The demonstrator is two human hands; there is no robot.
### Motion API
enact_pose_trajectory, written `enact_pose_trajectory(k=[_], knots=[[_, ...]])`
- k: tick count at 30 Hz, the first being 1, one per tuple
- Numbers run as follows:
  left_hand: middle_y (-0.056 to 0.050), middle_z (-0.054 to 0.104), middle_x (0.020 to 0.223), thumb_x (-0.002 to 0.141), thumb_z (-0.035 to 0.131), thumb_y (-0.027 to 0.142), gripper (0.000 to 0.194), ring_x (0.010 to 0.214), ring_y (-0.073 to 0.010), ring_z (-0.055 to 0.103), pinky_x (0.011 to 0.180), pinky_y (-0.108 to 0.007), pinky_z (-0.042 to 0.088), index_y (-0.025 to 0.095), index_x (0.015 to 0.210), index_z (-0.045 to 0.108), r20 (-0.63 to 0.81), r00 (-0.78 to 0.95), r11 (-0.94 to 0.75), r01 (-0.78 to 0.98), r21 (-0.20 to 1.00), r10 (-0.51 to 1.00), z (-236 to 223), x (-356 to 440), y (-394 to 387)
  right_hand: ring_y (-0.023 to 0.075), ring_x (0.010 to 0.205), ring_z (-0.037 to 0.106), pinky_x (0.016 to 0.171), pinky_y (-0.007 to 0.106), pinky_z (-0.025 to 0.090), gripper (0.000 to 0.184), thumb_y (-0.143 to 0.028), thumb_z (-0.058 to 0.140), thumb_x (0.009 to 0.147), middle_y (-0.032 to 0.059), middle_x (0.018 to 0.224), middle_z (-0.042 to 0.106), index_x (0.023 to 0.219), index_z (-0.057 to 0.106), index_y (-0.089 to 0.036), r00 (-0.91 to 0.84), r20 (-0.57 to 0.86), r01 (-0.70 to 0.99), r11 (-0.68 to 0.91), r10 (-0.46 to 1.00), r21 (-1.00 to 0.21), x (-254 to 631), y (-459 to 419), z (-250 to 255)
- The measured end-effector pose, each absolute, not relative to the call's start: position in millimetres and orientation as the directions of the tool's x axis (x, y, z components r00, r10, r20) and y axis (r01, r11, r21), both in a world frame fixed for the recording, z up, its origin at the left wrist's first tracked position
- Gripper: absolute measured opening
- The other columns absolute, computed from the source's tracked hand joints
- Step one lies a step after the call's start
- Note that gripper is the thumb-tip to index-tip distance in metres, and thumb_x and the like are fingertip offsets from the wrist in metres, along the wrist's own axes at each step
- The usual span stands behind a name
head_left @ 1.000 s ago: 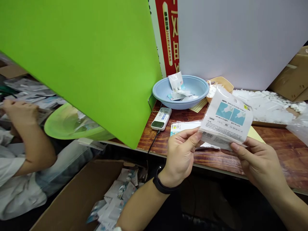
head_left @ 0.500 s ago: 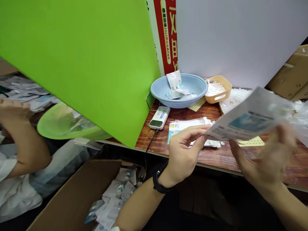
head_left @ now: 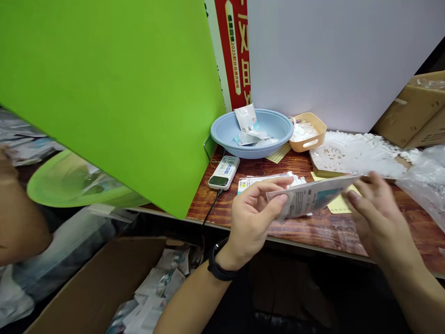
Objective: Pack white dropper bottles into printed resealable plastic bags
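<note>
My left hand [head_left: 255, 218] pinches one end of a flat printed packet [head_left: 311, 200] between thumb and fingers, holding it nearly level over the front of the wooden table [head_left: 313, 232]. My right hand [head_left: 377, 220] is at the packet's other end, fingers curled and touching its edge; it is slightly blurred. Under the packet lies a stack of similar packets [head_left: 267, 181] and a yellow sheet [head_left: 339, 204]. A black band is on my left wrist.
A blue bowl [head_left: 252, 134] with packets, a beige basket [head_left: 308, 132], a tray of white parts [head_left: 354, 153], a small device with a cable [head_left: 223, 171], a green board [head_left: 114, 93], a white board, cardboard boxes. Another person's arm [head_left: 17, 218] at left.
The packet has gone from upright and facing me to lying nearly flat and lower. My right hand swung out to the right and came back to its edge. The view shifted right.
</note>
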State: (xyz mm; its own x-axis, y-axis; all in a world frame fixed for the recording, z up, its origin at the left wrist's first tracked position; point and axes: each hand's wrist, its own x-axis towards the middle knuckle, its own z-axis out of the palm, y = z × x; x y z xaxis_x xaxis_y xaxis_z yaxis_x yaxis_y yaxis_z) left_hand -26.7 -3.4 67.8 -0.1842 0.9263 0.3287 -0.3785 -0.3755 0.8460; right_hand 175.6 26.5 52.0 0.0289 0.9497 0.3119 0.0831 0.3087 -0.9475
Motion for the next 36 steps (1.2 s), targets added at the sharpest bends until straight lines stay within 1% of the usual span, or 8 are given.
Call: enact_pose_trajectory(k=[3,7,11,15,20,23,28,36], knots=[[-0.006,0.076,0.09,0.077,0.072,0.021,0.003,0.085,-0.0176,0.07,0.079,-0.028,0.055,0.018,0.078,0.072,0.225,-0.101,-0.246,-0.36,0.9,0.969,67,-30,-3,0.0283,0.139,0.039,0.117,0.049,0.03,0.062,-0.031,0.064,0.087,0.0066,0.149,0.042,0.143,0.038,-0.034,0.163,0.512,0.257,0.465,0.843,-0.847,183,21,58],[-0.005,0.074,0.077,0.072,0.078,0.027,0.013,0.068,-0.015,0.066,0.065,-0.024,0.053,0.017,0.078,0.072,0.066,-0.034,-0.074,-0.346,0.935,0.997,68,-32,-6,0.0301,0.118,0.058,0.106,0.049,0.042,0.034,-0.027,0.053,0.092,0.0008,0.123,0.065,0.122,0.061,-0.039,-0.069,0.681,0.578,0.586,0.729,-0.568,184,-1,73],[-0.004,0.072,0.073,0.071,0.079,0.028,0.014,0.065,-0.0136,0.064,0.062,-0.023,0.05,0.016,0.074,0.072,-0.011,0.026,0.018,-0.295,0.955,1.0,68,-28,-6,0.0263,0.09,0.069,0.079,0.04,0.055,0.027,-0.028,0.06,0.088,0.005,0.104,0.072,0.114,0.063,-0.032,-0.279,0.644,0.636,0.64,0.712,-0.432,178,-10,80],[-0.005,0.072,0.078,0.07,0.08,0.029,0.017,0.071,-0.0158,0.065,0.068,-0.026,0.051,0.016,0.078,0.072,-0.075,0.157,0.12,-0.307,0.944,0.985,65,-17,-6,0.0188,0.068,0.067,0.062,0.03,0.053,0.015,-0.037,0.061,0.088,0.0039,0.083,0.072,0.096,0.064,-0.024,-0.406,0.441,0.583,0.598,0.8,-0.549,166,-3,81],[-0.002,0.069,0.075,0.069,0.081,0.031,0.019,0.069,-0.0123,0.061,0.07,-0.023,0.049,0.017,0.077,0.072,-0.121,0.222,0.194,-0.347,0.917,0.968,62,-13,-3,0.0126,0.059,0.058,0.05,0.023,0.043,0.022,-0.038,0.059,0.089,-0.0003,0.068,0.064,0.075,0.06,-0.021,-0.427,0.174,0.519,0.398,0.888,-0.756,161,9,82],[-0.004,0.071,0.088,0.072,0.078,0.031,0.022,0.081,-0.0155,0.065,0.076,-0.024,0.05,0.019,0.09,0.073,-0.097,0.299,0.187,-0.288,0.939,0.949,64,-23,0,0.0118,0.057,0.053,0.047,0.022,0.04,0.025,-0.039,0.061,0.087,-0.0005,0.065,0.06,0.071,0.058,-0.021,-0.393,0.137,0.466,0.325,0.909,-0.823,164,14,81],[-0.009,0.071,0.108,0.084,0.066,0.028,0.031,0.098,-0.0223,0.066,0.085,-0.03,0.051,0.019,0.113,0.07,-0.136,0.55,0.162,0.002,0.987,0.824,63,-43,1,0.0107,0.053,0.049,0.044,0.021,0.039,0.031,-0.046,0.063,0.084,-0.0005,0.064,0.056,0.07,0.054,-0.02,-0.301,0.057,0.344,0.164,0.952,-0.925,170,20,78],[-0.01,0.074,0.098,0.072,0.076,0.033,0.033,0.088,-0.0257,0.068,0.079,-0.034,0.054,0.016,0.101,0.074,-0.267,0.487,0.29,0.029,0.957,0.832,50,-46,-7,0.0129,0.055,0.054,0.046,0.022,0.04,0.03,-0.049,0.067,0.079,0.001,0.067,0.064,0.073,0.069,-0.019,-0.459,-0.119,0.279,0.016,0.88,-0.96,172,30,74]])
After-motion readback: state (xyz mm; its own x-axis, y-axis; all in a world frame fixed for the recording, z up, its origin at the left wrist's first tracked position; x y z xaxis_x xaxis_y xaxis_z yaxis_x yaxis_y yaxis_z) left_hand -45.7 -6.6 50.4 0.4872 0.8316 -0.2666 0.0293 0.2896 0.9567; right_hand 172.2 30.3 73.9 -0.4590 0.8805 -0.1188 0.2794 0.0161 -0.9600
